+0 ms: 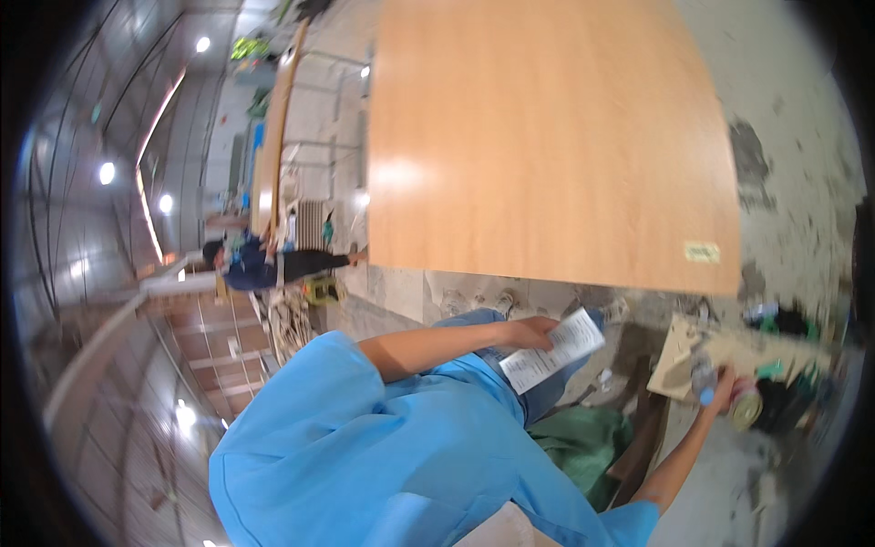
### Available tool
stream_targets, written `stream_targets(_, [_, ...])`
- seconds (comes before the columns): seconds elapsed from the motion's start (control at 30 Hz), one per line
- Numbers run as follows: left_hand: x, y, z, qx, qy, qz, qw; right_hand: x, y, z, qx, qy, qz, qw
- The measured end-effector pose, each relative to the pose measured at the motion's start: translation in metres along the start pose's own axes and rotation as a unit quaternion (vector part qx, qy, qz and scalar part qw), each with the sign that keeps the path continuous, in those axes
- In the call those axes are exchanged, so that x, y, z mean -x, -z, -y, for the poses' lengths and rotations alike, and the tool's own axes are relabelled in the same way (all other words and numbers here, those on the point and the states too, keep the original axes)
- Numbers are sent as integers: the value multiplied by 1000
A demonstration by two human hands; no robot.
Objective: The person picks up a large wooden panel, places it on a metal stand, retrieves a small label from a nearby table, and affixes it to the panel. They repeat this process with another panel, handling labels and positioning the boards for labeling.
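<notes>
My left hand [533, 334] is closed on a white printed sheet of paper [556, 351], held in front of my jeans. My right hand [725, 387] reaches out to the right over a low wooden board with items on it. Beside its fingers are a clear plastic bottle [703, 372] with a blue cap and a round roll or tin [746, 406]. The fingers are small and blurred, so their grip does not show clearly. A large light-wood panel [547, 146] with a small pale label [701, 252] near one corner lies beyond my hands.
The low board [672, 356] also carries dark cloth-like items [784, 401]. Green fabric [588, 447] lies by my legs. Another person in dark clothes [251, 269] stands at the left, near a long wooden panel [267, 164]. The concrete floor [784, 82] is stained.
</notes>
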State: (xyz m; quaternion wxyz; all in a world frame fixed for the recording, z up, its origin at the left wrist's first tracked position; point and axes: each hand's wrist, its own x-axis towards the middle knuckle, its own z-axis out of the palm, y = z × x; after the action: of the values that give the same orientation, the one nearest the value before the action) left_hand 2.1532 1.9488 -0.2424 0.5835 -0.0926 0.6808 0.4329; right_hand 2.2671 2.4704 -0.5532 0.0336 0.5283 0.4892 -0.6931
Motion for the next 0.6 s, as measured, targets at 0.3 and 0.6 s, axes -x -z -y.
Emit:
stream_targets(0.3, [51, 14, 23, 201, -98, 5, 975, 163, 20, -82, 408, 156, -192, 879])
stream_targets(0.6, [229, 115, 156, 308, -260, 50, 914, 368, -274, -159, 524, 322, 196, 764])
